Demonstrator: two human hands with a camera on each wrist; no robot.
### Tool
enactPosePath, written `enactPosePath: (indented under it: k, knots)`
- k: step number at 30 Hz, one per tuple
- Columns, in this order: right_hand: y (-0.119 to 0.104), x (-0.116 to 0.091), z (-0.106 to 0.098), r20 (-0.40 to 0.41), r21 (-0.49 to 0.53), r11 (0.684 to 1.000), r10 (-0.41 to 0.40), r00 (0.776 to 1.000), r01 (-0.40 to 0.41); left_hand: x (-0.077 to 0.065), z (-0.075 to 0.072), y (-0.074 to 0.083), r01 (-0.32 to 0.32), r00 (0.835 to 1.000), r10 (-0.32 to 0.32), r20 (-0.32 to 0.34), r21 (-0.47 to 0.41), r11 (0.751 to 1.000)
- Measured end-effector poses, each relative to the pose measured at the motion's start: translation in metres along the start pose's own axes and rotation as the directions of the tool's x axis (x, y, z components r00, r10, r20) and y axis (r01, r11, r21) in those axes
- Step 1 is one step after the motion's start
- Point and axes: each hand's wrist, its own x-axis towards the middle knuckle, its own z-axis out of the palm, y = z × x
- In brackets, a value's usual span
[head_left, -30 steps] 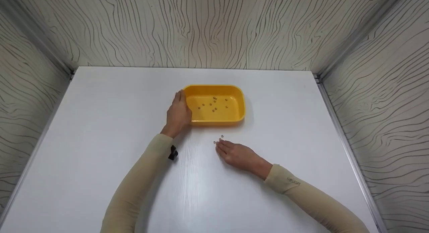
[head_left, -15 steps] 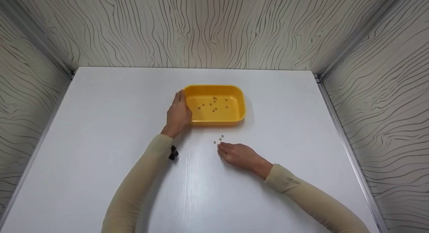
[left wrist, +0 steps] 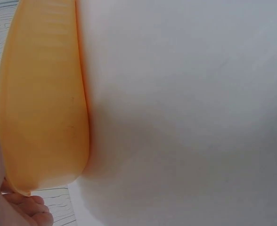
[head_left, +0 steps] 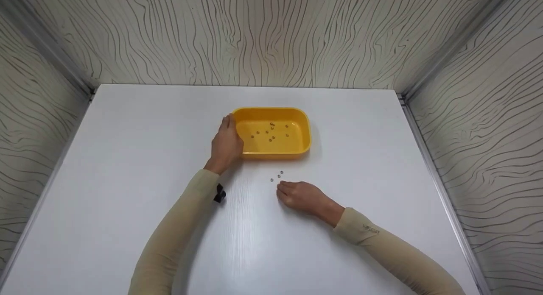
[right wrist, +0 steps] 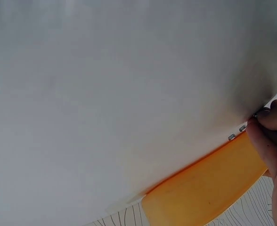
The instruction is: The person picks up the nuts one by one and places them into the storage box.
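Near the back centre stands a yellow plastic tray (head_left: 275,153), with several small metal nuts (head_left: 270,140) scattered over its floor. My left hand (head_left: 227,143) holds the tray's left end; its fingers curl at the rim in the left wrist view. In front of the tray, three loose nuts (head_left: 278,176) lie on the white table. Just short of them is my right hand (head_left: 303,197), low over the tabletop, thumb and fingers pinched together. In the right wrist view a tiny metallic nut (right wrist: 255,115) shows between those fingertips, mostly hidden.
The white table (head_left: 127,168) reaches back to a wood-grain patterned wall (head_left: 271,40), with similar panels on both sides. A small black device (head_left: 219,194) sits at the left wrist. Metal rails (head_left: 441,193) run along the table's sides.
My right hand has drawn back slightly to the right, away from the three loose nuts, its fingertips drawn closer together. The left hand and the tray have stayed still.
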Motion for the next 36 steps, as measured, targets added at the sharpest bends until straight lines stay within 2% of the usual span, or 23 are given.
enactPosePath:
  k: [11,21,29,36]
  knots:
    - [-0.003,-0.004,0.004,-0.002,-0.03,1.0,-0.01,1.0,0.01,-0.001,0.0,0.001,0.028,0.999,-0.027,0.025,-0.005,1.0]
    - [0.004,-0.005,-0.001,-0.097,-0.072,0.997,-0.023,0.995,0.016,0.0,0.0,0.002,0.045,0.999,-0.045,0.03,-0.012,0.999]
    - [0.01,-0.003,-0.01,-0.136,-0.042,0.999,-0.007,0.991,0.001,0.001,0.001,0.0,0.007,1.0,-0.007,0.001,0.02,1.0]
    - [0.014,0.001,-0.016,-0.169,-0.02,1.0,0.017,0.985,-0.02,0.002,0.001,0.001,0.032,0.999,-0.033,0.016,0.033,0.999]
